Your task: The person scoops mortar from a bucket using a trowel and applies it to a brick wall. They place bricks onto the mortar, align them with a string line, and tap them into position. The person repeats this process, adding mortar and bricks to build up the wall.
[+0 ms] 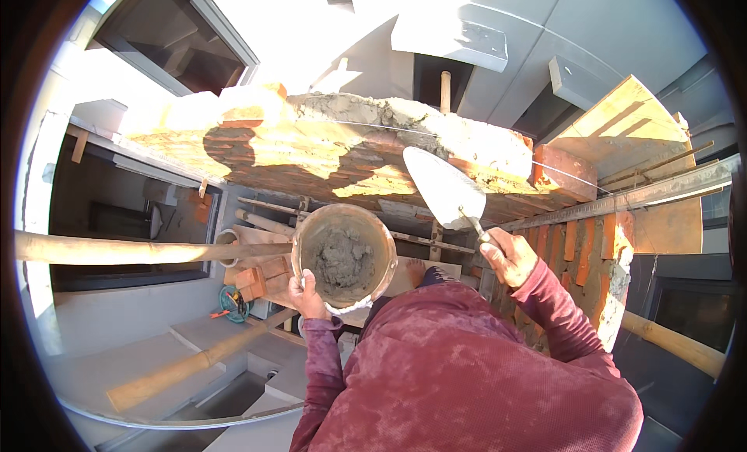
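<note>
My left hand (310,298) grips the rim of a round bucket (384,246), thumb over the edge. Grey wet mortar (342,257) lies in the bottom of it. In my right hand (510,257) is a pointed trowel (443,187), held by its handle, its pale blade tilted toward the brick wall (373,160). Along the top of that wall runs a bed of grey mortar (366,109). A thin string (436,133) stretches along the wall's upper edge, and a single brick (564,174) sits at its right end.
Bamboo poles (156,249) cross at the left and lower left. Several loose bricks (264,279) are stacked on the boards beside the bucket. A second brick wall (576,249) stands at the right, below a metal straightedge (661,189). Plywood sheets (630,133) lean behind it.
</note>
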Action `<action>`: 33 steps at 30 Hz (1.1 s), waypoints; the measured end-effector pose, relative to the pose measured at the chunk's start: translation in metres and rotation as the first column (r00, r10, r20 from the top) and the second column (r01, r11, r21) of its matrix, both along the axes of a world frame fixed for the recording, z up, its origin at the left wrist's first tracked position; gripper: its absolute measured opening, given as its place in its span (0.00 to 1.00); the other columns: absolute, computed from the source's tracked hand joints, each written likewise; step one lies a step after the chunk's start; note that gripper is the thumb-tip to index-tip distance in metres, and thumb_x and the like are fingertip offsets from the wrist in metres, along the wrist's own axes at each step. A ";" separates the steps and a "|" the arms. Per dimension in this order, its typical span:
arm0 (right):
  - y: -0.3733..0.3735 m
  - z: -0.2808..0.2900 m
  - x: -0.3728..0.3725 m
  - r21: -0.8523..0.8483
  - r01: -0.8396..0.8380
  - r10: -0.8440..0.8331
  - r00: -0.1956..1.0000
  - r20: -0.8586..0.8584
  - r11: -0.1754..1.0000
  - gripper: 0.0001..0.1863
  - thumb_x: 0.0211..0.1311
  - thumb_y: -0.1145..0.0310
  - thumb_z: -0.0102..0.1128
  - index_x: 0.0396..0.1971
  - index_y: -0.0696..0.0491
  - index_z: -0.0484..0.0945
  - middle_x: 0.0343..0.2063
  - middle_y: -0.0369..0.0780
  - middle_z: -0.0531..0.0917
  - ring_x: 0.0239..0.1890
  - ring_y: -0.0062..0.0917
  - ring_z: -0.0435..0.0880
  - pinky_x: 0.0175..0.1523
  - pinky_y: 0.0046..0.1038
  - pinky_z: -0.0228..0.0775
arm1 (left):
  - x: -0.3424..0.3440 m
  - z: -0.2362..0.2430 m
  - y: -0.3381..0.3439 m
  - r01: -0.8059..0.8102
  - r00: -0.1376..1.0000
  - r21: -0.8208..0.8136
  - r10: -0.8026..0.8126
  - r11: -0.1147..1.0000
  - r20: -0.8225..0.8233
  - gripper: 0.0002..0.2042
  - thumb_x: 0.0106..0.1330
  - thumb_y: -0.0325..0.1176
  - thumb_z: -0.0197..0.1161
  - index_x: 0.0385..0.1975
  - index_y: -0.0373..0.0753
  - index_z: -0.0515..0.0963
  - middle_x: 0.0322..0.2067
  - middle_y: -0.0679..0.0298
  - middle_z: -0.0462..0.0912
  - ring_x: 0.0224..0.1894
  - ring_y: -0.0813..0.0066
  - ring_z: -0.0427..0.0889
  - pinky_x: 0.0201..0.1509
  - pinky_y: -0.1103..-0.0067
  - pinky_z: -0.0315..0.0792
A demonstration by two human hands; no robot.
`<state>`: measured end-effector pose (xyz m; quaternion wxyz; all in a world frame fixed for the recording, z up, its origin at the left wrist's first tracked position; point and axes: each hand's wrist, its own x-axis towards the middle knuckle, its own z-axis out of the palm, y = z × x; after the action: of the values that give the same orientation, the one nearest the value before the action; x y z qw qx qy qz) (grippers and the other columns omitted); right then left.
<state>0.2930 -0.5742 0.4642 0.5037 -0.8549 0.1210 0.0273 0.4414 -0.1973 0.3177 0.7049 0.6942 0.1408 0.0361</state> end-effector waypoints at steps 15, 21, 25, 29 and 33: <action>0.146 -0.177 0.133 0.806 0.354 -0.584 0.811 -0.012 0.475 0.12 0.71 0.59 0.48 0.35 0.53 0.71 0.14 0.38 0.70 0.09 0.23 0.65 0.14 0.25 0.59 | 0.029 -0.004 0.119 0.152 0.986 0.168 -0.161 0.974 0.045 0.17 0.65 0.35 0.65 0.19 0.46 0.63 0.20 0.80 0.60 0.24 0.90 0.55 0.26 0.85 0.51; 0.129 -0.196 0.130 0.025 0.540 -0.532 0.818 0.217 0.841 0.16 0.67 0.58 0.51 0.40 0.57 0.71 0.29 0.57 0.80 0.37 0.54 0.81 0.39 0.46 0.71 | 0.039 -0.010 0.152 0.115 0.990 0.182 -0.129 0.977 0.063 0.17 0.65 0.35 0.65 0.19 0.46 0.63 0.20 0.79 0.59 0.24 0.89 0.55 0.27 0.85 0.51; 0.125 -0.166 0.086 -0.059 0.462 -0.453 0.883 0.119 0.885 0.15 0.67 0.59 0.51 0.39 0.57 0.73 0.28 0.57 0.81 0.35 0.54 0.81 0.39 0.46 0.71 | 0.040 -0.009 0.159 0.091 0.991 0.150 -0.104 0.985 0.083 0.18 0.65 0.35 0.65 0.19 0.46 0.62 0.19 0.79 0.59 0.24 0.89 0.55 0.27 0.85 0.52; 0.128 -0.106 0.091 0.158 0.449 -0.461 0.886 0.046 0.879 0.16 0.68 0.58 0.49 0.37 0.59 0.72 0.23 0.56 0.80 0.28 0.52 0.80 0.34 0.43 0.70 | 0.039 -0.031 0.162 0.098 0.992 0.059 -0.102 0.993 0.073 0.17 0.64 0.35 0.66 0.18 0.46 0.63 0.19 0.79 0.61 0.23 0.89 0.56 0.26 0.84 0.53; 0.106 -0.140 0.142 -0.152 0.414 -0.343 0.872 0.349 0.897 0.18 0.67 0.57 0.48 0.41 0.58 0.73 0.27 0.54 0.82 0.34 0.54 0.80 0.40 0.45 0.71 | 0.034 -0.021 0.130 0.147 0.988 0.137 -0.150 0.980 0.017 0.16 0.64 0.35 0.66 0.19 0.45 0.65 0.20 0.78 0.63 0.24 0.89 0.58 0.27 0.85 0.54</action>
<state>0.4352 -0.4677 0.3238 0.4131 -0.8584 0.2078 -0.2220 0.4759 -0.0678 0.2966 0.6586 0.7486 0.0762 0.0024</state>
